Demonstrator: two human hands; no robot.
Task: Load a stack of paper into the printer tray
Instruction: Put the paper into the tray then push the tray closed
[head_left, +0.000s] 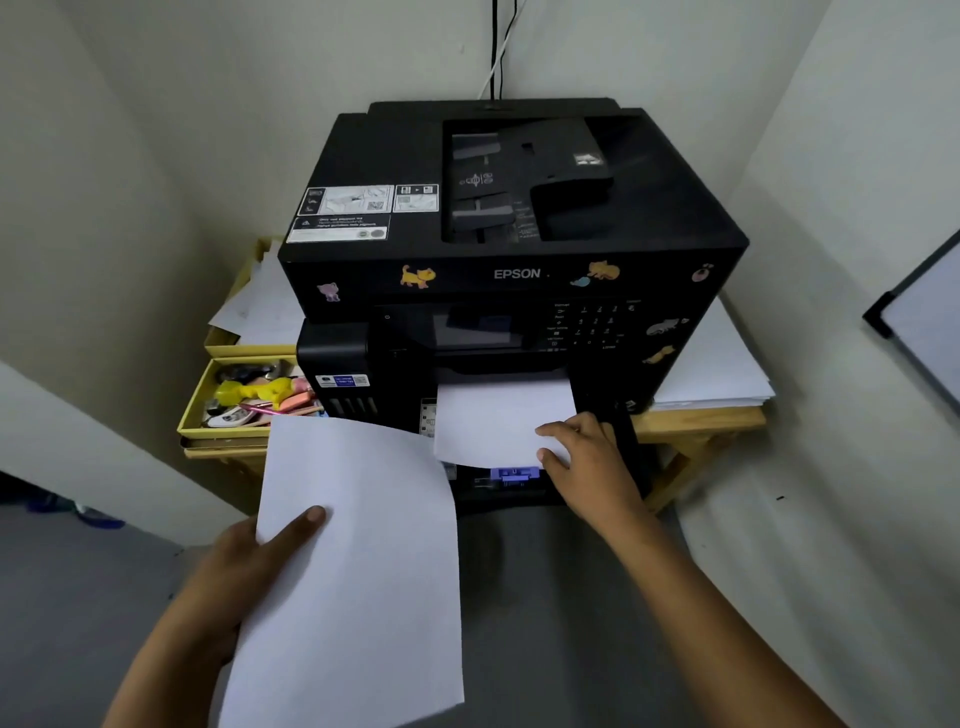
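Observation:
A black Epson printer (519, 270) with animal stickers stands on a wooden table. Its paper tray (511, 475), with a blue guide at the front, is pulled out low at the front. White paper (493, 421) lies in the tray, sticking out of the slot. My right hand (587, 457) pinches the near right corner of that paper, thumb under the edge. My left hand (260, 566) holds a separate white stack of paper (358, 561) in front of the printer, thumb on top of its left edge.
A yellow drawer box (208, 410) full of small stationery sits left of the printer, loose sheets (260, 306) behind it. A pile of white paper (722, 374) lies on the wooden table (696, 421) at the right. Walls close in on both sides; a whiteboard (924, 322) hangs right.

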